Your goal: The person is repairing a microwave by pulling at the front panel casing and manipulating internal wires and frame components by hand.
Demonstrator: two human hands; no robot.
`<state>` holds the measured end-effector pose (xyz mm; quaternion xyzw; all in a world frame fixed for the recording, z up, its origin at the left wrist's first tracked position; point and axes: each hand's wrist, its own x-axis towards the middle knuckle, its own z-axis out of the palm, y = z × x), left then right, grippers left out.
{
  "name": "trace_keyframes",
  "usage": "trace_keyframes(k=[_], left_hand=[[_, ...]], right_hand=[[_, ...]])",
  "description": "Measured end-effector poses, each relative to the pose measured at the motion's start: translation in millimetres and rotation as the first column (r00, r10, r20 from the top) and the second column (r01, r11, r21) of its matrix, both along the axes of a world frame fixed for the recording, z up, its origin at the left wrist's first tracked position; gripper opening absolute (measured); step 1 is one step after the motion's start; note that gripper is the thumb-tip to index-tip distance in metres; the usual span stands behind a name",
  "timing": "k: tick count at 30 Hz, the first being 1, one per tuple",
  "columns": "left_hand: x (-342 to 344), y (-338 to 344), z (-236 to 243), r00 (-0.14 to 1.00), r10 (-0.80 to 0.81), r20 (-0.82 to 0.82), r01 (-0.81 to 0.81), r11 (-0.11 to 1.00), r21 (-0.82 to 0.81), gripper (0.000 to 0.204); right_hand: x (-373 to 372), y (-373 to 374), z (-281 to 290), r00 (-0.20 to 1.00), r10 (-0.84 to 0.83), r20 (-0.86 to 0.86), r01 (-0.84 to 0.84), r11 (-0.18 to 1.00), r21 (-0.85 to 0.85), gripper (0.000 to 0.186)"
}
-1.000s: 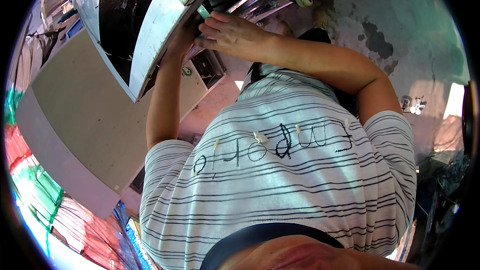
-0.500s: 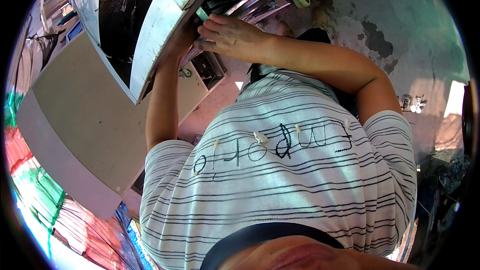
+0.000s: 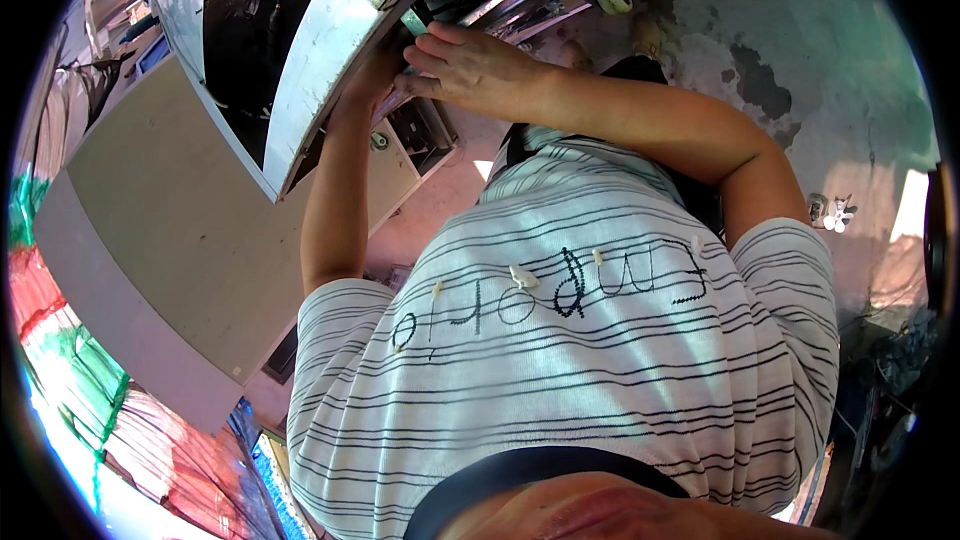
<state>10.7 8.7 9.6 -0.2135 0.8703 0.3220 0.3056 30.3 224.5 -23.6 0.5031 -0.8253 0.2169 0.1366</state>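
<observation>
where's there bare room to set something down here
The tan surface between the white frame and its own pale rim looks mostly bare; so does floor beyond the right forearm, around a dark stain. Crowded: by the frame's edge, where left hand and right hand sit close.

Dark lettering (image 3: 568,288) on the striped shirt (image 3: 560,380)
It runs in one row across the front, below the collar (image 3: 540,462) as worn, upside down in this view, boldest mid-row.

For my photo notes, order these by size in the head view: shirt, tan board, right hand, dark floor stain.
Largest to smallest, as they look:
1. Shirt
2. Tan board, partly covered
3. Right hand
4. Dark floor stain
</observation>
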Motion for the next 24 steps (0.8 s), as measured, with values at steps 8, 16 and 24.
trace_keyframes(k=[8,16,24], left_hand=[[4,-19,-18,0.994,-0.070,-0.089,0.069,0.998,-0.013,0.022],[2,3,1,0.999,0.036,0.008,-0.036,0.998,0.044,0.021],[4,7,0,0.998,0.029,-0.061,-0.027,0.999,0.047,0.026]], right_hand=[[-1,2,2,1.000,0.017,0.003,-0.017,1.000,0.003,0.049],[0,0,0,1.000,0.014,-0.011,-0.014,1.000,0.001,0.052],[0,0,0,1.000,0.022,-0.009,-0.021,1.000,0.013,0.053]])
